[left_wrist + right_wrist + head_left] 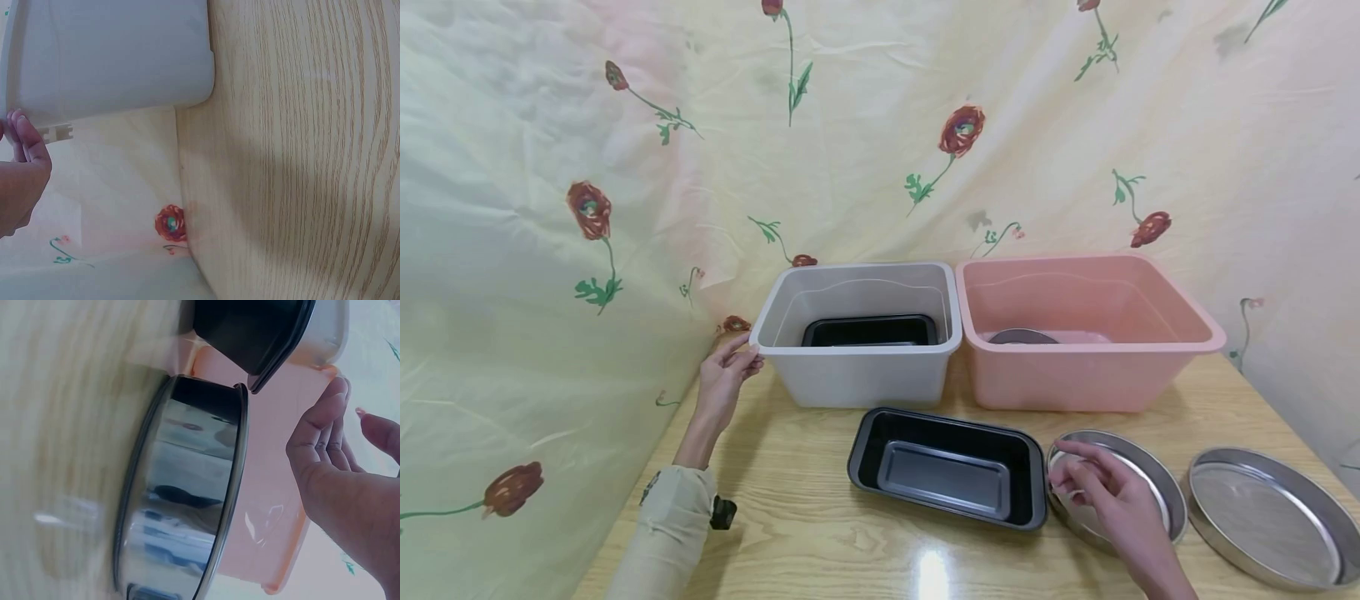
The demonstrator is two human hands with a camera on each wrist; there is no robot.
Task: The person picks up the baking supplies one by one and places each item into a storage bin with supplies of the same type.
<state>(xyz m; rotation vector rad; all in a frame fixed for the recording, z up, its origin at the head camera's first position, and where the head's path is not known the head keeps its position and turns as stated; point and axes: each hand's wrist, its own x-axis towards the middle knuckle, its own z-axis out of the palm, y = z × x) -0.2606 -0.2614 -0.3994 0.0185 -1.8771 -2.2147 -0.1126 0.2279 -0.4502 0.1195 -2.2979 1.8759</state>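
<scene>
In the head view my left hand [721, 379] holds the rim of a grey plastic tub [857, 379] at its left front corner. The left wrist view shows those fingers [31, 140] bent at the tub's edge. My right hand [1108, 492], fingers loosely bent and holding nothing, is over a round metal cake pan [1157, 479]. Just left of that pan lies a black rectangular loaf pan [947, 479] on the table. From the right wrist view, the right hand [337, 462] is above the level of the shiny pan's rim [231, 506].
Another black loaf pan [868, 331] lies inside the grey tub. Beside it stands a pink tub [1082, 375] with a round metal pan [1022, 337] in it. A further round pan [1270, 517] rests at the right of the wooden table [790, 533]. Flowered cloth [865, 167] hangs behind.
</scene>
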